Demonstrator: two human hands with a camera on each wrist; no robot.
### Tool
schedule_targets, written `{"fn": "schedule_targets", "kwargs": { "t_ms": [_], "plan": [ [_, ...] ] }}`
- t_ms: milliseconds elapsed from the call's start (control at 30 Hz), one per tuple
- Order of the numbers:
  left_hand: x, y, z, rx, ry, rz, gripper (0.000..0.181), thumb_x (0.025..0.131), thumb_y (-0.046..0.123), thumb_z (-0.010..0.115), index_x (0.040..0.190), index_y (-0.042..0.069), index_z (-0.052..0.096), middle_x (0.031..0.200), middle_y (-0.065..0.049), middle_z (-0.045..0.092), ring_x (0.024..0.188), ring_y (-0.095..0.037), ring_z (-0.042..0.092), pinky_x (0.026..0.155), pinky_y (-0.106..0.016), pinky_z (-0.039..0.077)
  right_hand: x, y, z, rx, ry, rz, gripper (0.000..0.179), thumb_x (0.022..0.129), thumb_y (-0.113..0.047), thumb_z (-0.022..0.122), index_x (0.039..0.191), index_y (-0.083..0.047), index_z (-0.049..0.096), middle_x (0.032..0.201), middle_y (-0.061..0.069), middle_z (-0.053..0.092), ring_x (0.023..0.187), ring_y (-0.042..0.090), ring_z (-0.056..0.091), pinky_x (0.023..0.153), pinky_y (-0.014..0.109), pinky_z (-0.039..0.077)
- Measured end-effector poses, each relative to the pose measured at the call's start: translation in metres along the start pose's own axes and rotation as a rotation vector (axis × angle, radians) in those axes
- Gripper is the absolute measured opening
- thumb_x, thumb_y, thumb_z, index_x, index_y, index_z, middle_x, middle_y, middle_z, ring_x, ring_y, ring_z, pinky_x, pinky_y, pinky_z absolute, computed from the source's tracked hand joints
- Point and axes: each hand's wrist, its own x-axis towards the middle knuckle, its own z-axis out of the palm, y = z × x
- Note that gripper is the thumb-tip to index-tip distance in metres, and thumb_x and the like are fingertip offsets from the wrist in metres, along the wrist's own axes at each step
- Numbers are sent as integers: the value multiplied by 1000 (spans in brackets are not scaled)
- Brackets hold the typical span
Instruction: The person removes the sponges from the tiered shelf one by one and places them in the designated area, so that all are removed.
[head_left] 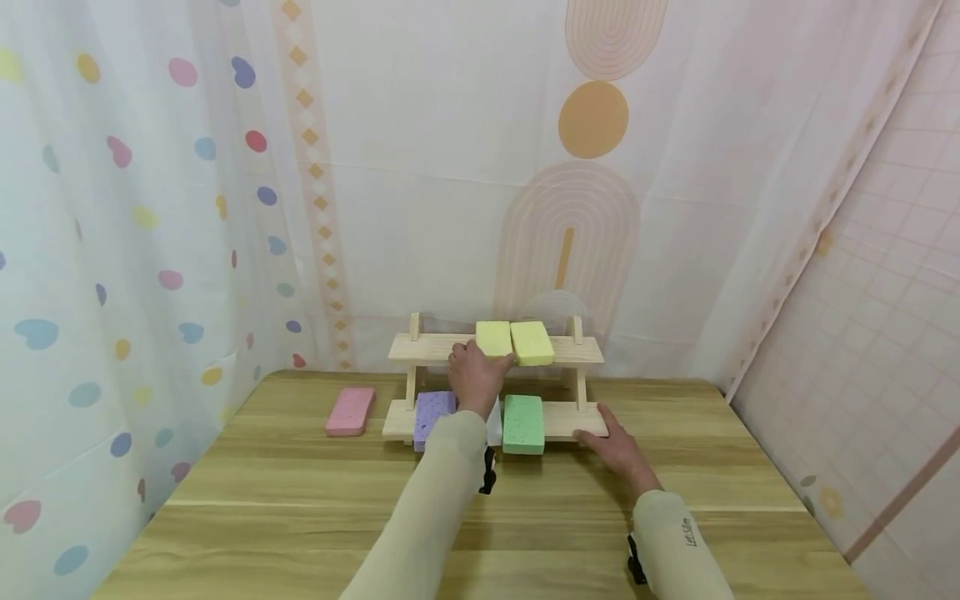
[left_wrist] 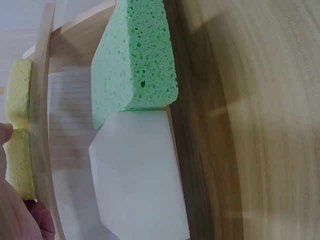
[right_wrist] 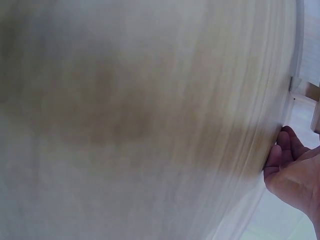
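Observation:
On the upper board of a two-tier wooden rack (head_left: 435, 348), two yellow sponges stand side by side. My left hand (head_left: 476, 375) pinches the left yellow sponge (head_left: 492, 337) between thumb and fingers; its thumb reaches the seam beside the right yellow sponge (head_left: 532, 342). Below that arm, the lower board bears a purple sponge (head_left: 433, 415), a white sponge (left_wrist: 140, 175) and a green sponge (head_left: 523, 423). The forearm partly covers the white one in the head view. My right hand (head_left: 618, 446) grips the right end of the lower board (head_left: 564, 420).
A pink sponge (head_left: 350, 412) lies flat on the wooden table (head_left: 300, 517), left of the rack. Patterned curtains (head_left: 420, 167) hang close behind the table and along both sides.

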Motion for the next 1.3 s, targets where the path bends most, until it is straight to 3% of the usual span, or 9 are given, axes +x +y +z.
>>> {"fn": "schedule_targets", "kwargs": {
  "t_ms": [267, 800, 1000, 1300],
  "plan": [
    [0, -6, -3, -48, -9, -4, 71, 81, 45, 78, 123, -8, 56, 118, -21, 53, 109, -35, 50, 92, -47, 46, 3, 1, 3, -4, -2, 0, 89, 96, -47, 60, 159, -9, 11, 159, 30, 14, 143, 51, 14, 111, 65, 19],
    [8, -26, -10, -192, 6, 49, 74, 81, 38, 74, 133, -9, 50, 126, -22, 46, 114, -36, 45, 95, -46, 44, 4, 1, -2, -9, -10, -8, 91, 95, -49, 60, 159, -9, 10, 158, 31, 14, 143, 52, 14, 111, 65, 19],
    [17, -31, -20, -232, 37, 76, 73, 81, 37, 74, 131, -10, 51, 124, -23, 47, 116, -37, 44, 94, -47, 45, 7, 5, -4, -19, -11, -7, 91, 95, -50, 59, 160, -10, 10, 158, 31, 14, 143, 52, 14, 111, 65, 19],
    [32, -30, -52, -193, 49, 89, 74, 83, 37, 76, 134, -9, 49, 122, -22, 47, 114, -34, 45, 96, -45, 44, 5, 6, -7, -21, -23, -4, 90, 97, -49, 58, 159, -8, 8, 159, 31, 12, 143, 53, 12, 110, 67, 17]
  ]
}}
